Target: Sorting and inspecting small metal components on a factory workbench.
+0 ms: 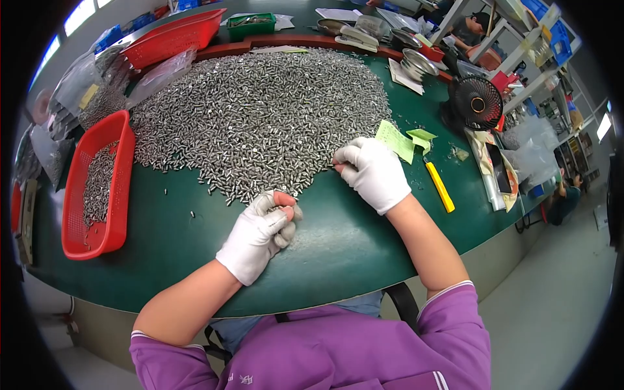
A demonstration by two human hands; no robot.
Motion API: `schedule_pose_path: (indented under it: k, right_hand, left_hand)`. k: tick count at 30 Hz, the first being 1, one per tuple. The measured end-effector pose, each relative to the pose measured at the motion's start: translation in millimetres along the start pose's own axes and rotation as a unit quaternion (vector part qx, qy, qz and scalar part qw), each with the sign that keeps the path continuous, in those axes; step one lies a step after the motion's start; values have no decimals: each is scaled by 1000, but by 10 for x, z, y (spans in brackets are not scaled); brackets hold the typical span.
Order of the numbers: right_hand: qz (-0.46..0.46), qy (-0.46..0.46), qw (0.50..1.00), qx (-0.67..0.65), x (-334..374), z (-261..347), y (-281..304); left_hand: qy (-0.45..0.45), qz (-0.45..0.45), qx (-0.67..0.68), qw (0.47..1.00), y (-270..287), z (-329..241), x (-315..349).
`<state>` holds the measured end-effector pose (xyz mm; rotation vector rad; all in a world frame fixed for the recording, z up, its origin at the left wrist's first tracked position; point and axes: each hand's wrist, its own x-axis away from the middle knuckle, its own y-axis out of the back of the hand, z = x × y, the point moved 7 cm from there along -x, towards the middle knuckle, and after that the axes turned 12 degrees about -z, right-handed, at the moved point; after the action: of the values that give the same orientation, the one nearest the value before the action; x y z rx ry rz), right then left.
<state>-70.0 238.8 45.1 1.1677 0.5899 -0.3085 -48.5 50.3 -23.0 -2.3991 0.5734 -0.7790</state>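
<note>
A broad heap of small silvery metal pins [260,117] covers the middle of the green table. My left hand [263,224], in a white glove with bare thumb and fingertip showing, is curled closed at the heap's near edge; what lies in its fingers is too small to make out. My right hand [374,172], gloved the same way, hovers by the heap's right edge with its thumb and index finger drawn together. Whether it pinches a piece is hidden. Left of the heap, a red plastic basket [120,195] holds more of the small pins.
Right of my right hand lie a yellow-handled cutter [440,187] and green paper slips [396,140]. A black fan [476,104] and a phone [498,168] are farther right. Plastic bags [78,91] sit at the left; a second red basket [175,39] and a green tray [251,25] stand behind.
</note>
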Motion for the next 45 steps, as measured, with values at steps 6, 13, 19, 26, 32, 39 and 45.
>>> schedule_pose_path:
  k: [6,13,19,26,32,39,45]
  right_hand:
    - [60,-29,996,54,20,-36,-97]
    - [75,-42,977,-193,58,247,-128]
    - [116,-57,930,-344,156,617,-110]
    - [31,-88,965,-246,25,323,-10]
    - [-15,-10,998,-59,2,102,-90]
    - [42,-17,999,31,22,129,-173]
    - [72,-32,997,29,50,94,-234]
  left_hand:
    - [6,14,12,1000,-32,-22,1]
    - [23,0,-9,1000,-3,-7,22]
    - [22,-34,-33,999,-32,10,25]
    - [28,1,-22,999,-25,9,14]
    - [5,20,9,1000,-15,-28,-1]
    - [9,17,18,1000,11,-23,5]
    - [25,15,0,1000,12,-5,-13]
